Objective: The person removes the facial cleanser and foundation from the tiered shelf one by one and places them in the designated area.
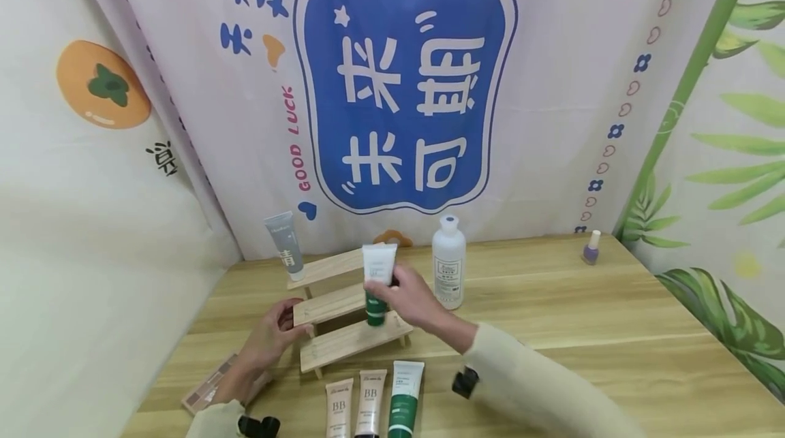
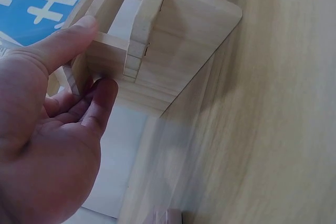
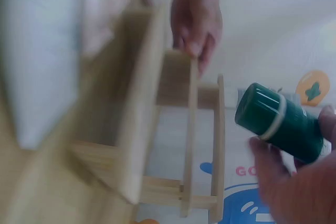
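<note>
Above the stand (image 1: pixel 343 348), head view: the right hand (image 1: pixel 407 298) is holding a green-and-white tube (image 1: pixel 379 262) cap down, thumb and fingers closing round it; the left hand (image 1: pixel 272 336) is gripping the left end of the middle tier (image 1: pixel 331 306). A grey tube (image 1: pixel 285 247) is standing on the top tier (image 1: pixel 337 264); a bottle (image 1: pixel 450 273) is standing to the right. Left wrist view: thumb and fingertips are pinching the wood — thumb uppermost. Right wrist view: the cap (image 3: pixel 257 107) is pointing toward the stand — not touching it.
</note>
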The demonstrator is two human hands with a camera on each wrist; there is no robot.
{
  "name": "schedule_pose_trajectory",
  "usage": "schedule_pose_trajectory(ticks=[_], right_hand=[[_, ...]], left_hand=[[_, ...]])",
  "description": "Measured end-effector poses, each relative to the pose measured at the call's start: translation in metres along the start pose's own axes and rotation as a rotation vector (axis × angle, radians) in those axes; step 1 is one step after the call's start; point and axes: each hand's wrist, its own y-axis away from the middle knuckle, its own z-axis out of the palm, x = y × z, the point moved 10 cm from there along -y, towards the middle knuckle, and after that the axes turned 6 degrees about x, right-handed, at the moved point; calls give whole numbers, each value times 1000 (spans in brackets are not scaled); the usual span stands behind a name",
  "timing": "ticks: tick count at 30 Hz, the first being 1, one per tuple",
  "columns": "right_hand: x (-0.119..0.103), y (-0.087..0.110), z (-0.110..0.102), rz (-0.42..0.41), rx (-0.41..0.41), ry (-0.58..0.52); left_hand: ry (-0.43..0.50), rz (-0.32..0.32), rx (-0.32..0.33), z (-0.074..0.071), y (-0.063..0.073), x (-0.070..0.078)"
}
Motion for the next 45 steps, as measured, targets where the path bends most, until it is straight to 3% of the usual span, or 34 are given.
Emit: schedule_pose_trajectory(ticks=[5, 10, 12, 19, 26, 33, 40, 45], right_hand=[[22, 40, -16, 16, -40, 78], [50, 68, -34, 134, -27, -33], [59, 78, -39, 161, -19, -27], [78, 109, -39, 183, -94, 128], [88, 119, -34, 235, -160, 186], [93, 126, -28, 286, -198, 129], [95, 127, -25, 263, -227, 237], [97, 126, -22, 289, -225, 177]], left_hand=[[-1, -15, 4, -1, 1, -2], [-21, -18, 11, -2, 1, -1], [-27, -15, 4, -2, 1, -1], [-22, -14, -5, 0, 0, 0], [-21, -7, 3, -2, -1, 2], [-10, 15, -25, 1, 0, 1], [0, 27, -36, 2, 1, 3], [-15, 11, -16, 0, 2, 3]])
